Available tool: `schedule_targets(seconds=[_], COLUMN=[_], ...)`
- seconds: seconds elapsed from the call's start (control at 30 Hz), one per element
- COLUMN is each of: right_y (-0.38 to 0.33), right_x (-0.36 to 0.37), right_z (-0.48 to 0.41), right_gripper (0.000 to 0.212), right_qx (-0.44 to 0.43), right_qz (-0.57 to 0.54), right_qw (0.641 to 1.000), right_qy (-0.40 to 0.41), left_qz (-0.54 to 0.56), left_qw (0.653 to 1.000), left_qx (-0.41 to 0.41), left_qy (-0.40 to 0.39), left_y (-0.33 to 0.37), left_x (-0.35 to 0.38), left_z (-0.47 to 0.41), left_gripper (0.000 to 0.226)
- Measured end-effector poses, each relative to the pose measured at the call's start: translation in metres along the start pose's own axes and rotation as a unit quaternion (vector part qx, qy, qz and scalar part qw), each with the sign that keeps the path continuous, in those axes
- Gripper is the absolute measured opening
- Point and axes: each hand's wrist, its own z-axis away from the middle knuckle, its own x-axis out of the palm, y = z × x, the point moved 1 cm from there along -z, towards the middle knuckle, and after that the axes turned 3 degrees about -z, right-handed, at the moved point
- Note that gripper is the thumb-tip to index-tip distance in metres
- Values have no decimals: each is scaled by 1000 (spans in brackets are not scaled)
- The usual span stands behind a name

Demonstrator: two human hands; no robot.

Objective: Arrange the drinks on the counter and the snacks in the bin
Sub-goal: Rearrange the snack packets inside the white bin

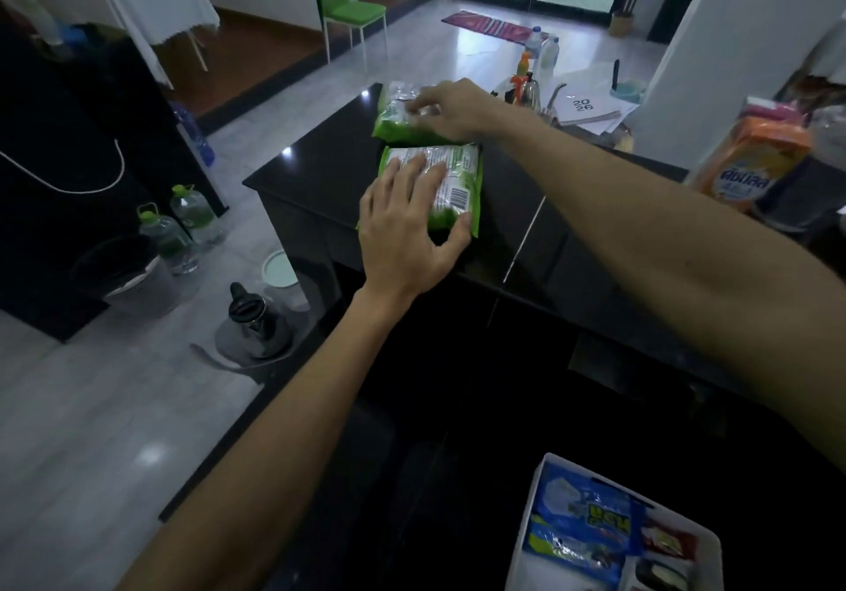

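Note:
Two green snack packets lie on the far end of the black counter (526, 233). My left hand (407, 233) grips the nearer green packet (451, 178), fingers spread over its top and thumb hooked round its near edge. My right hand (451, 107) reaches further and pinches the top of the farther green packet (396, 121). A white bin (528, 526) at the bottom right holds blue snack packets (581, 517) and darker ones beside them.
An orange drink pack (751, 155) stands at the counter's right. Bottles (542, 52), a notebook (588, 109) and utensils crowd the far right end. On the floor to the left are water jugs (183, 228), a kettle (252, 320) and a dark bucket (132, 274).

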Motion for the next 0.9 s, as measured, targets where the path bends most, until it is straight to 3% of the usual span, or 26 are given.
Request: schedule_targets(seconds=[0.3, 0.47, 0.7, 0.8, 0.9], right_y=[74, 61, 21, 11, 8], right_x=[-12, -14, -1, 9, 16], right_z=[77, 131, 216, 249, 270], right_gripper=[84, 72, 56, 52, 61], right_qx=[112, 131, 105, 72, 66], right_qz=[79, 115, 132, 135, 155], right_qw=[981, 980, 984, 986, 982], right_qy=[139, 96, 58, 67, 86], left_qz=[7, -15, -152, -170, -182], left_qw=[999, 996, 972, 974, 968], left_qx=[-36, -44, -78, -29, 63], left_qy=[-22, -81, -163, -150, -160], left_y=[6, 12, 45, 53, 46], left_x=[-7, -16, -40, -53, -64], left_z=[1, 0, -15, -17, -26], left_gripper=[61, 63, 86, 82, 81])
